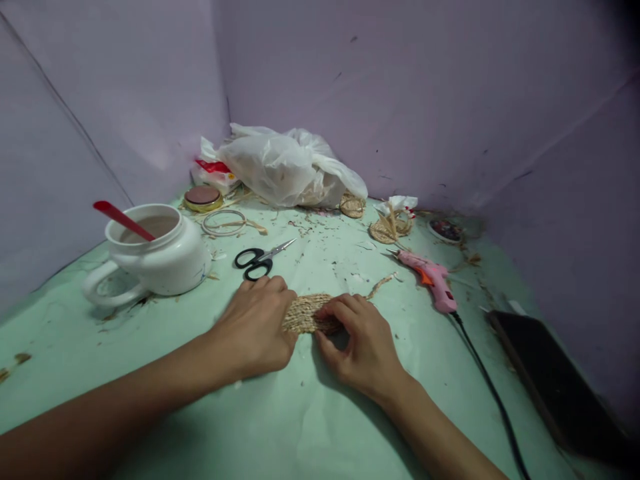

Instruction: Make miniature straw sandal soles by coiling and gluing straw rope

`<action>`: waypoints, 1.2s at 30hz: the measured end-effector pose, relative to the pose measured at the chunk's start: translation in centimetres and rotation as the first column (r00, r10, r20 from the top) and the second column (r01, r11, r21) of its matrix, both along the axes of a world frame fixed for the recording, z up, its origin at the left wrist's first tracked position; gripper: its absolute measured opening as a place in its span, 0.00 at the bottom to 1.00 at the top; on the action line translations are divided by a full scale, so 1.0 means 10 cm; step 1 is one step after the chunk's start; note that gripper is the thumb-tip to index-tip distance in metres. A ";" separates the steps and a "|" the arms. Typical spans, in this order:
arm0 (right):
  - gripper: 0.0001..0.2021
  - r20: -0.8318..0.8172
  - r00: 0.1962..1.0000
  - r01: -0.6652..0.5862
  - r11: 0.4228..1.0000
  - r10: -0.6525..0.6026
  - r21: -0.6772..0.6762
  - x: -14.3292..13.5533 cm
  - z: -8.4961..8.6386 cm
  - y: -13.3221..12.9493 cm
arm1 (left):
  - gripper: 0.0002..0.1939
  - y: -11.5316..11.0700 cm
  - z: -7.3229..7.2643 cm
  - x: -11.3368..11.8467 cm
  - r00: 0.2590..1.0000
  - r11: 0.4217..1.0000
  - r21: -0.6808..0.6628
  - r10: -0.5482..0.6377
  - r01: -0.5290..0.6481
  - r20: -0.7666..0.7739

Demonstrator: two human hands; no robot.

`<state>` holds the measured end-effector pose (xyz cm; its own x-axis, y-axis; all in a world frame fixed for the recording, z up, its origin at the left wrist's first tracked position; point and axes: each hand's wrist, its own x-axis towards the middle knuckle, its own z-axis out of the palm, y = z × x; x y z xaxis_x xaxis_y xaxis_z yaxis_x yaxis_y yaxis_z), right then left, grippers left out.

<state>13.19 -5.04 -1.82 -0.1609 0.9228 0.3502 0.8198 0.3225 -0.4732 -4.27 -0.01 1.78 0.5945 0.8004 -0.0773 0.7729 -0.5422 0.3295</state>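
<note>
Between my two hands a small woven piece of coiled straw rope (306, 313) lies on the green table cover. Closed over its left end is my left hand (263, 323), its fingertips hidden behind the knuckles. My right hand (357, 337) grips the right end, thumb at the near edge and fingers on top. A loose tail of the rope (383, 285) sticks out past my right fingers. Black-handled scissors (263, 260) rest just beyond my left hand, blades pointing away to the right. The pink glue gun (430, 277) lies to the right of my right hand.
A white mug (173, 260) holds liquid and a red-handled utensil (120, 220) at left. Behind are a metal ring (223, 231), a round tin (203, 198), a plastic bag (290, 167) and coiled straw discs (383, 231). A black cord (493, 390) and a dark flat device (555, 380) lie right.
</note>
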 end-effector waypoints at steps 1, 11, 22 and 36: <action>0.06 0.001 1.000 0.006 1.000 -0.006 -0.005 0.00 0.00 0.00 | 0.13 -0.01 0.00 0.00 1.000 1.000 0.012 -0.008 0.008 0.003; 0.05 -0.061 0.994 -0.082 0.983 0.093 0.163 -0.09 -0.01 -0.04 | 0.13 0.08 0.04 -0.09 0.997 0.994 -0.103 -0.039 0.045 0.063; 0.02 -0.008 0.999 -0.030 0.992 0.031 0.123 -0.16 -0.04 -0.04 | 0.10 0.03 0.06 -0.04 0.998 0.997 -0.059 -0.037 0.039 0.048; 0.10 -0.001 0.986 -0.167 0.978 0.168 0.128 -0.11 -0.05 0.06 | 0.11 0.02 -0.09 -0.03 0.992 0.998 0.049 -0.051 0.045 0.116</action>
